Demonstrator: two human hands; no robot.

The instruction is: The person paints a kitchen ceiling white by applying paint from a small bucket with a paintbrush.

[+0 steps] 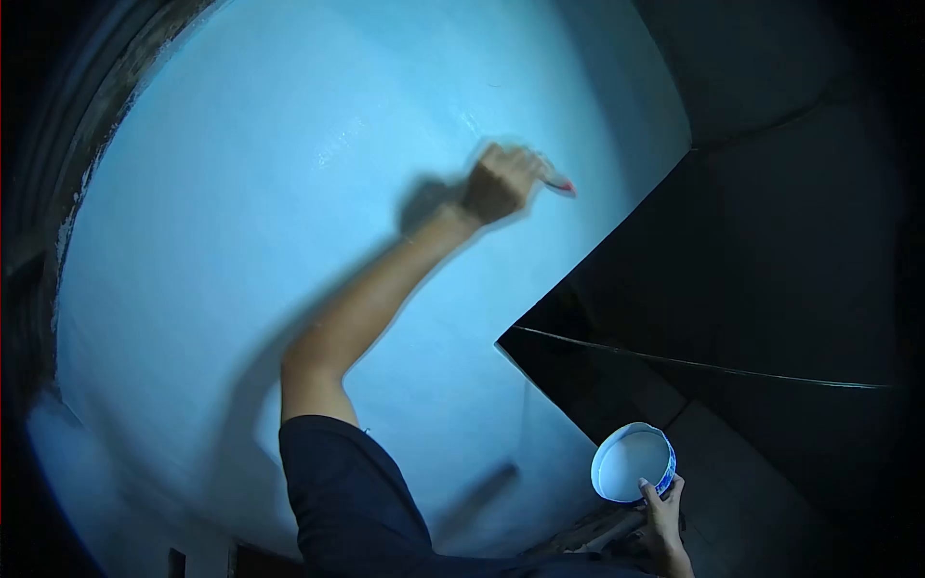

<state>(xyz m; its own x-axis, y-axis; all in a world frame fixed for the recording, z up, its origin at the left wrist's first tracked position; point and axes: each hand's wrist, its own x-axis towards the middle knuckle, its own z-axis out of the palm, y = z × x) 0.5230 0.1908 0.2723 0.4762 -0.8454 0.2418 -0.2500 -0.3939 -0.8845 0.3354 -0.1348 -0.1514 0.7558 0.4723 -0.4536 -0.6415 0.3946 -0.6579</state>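
A large pale wall (pixel 241 193), lit bluish-white, fills the middle of the view. Against it my left hand (pixel 503 181) is raised with its fingers closed round a brush, somewhat blurred; only a reddish tip (pixel 567 188) sticks out to the right of the fingers. Low on the right, my right hand (pixel 662 511) holds a round bowl (pixel 633 464) by its rim, thumb on the near edge. White material lies inside the bowl, and its outer side shows blue and white.
A rough dark border (pixel 92 173) curves along the wall's left side. Beyond the wall's angular right edge lies a dark area, crossed by a thin pale line (pixel 703 365). Dark objects, hard to make out, are at the bottom near my right wrist.
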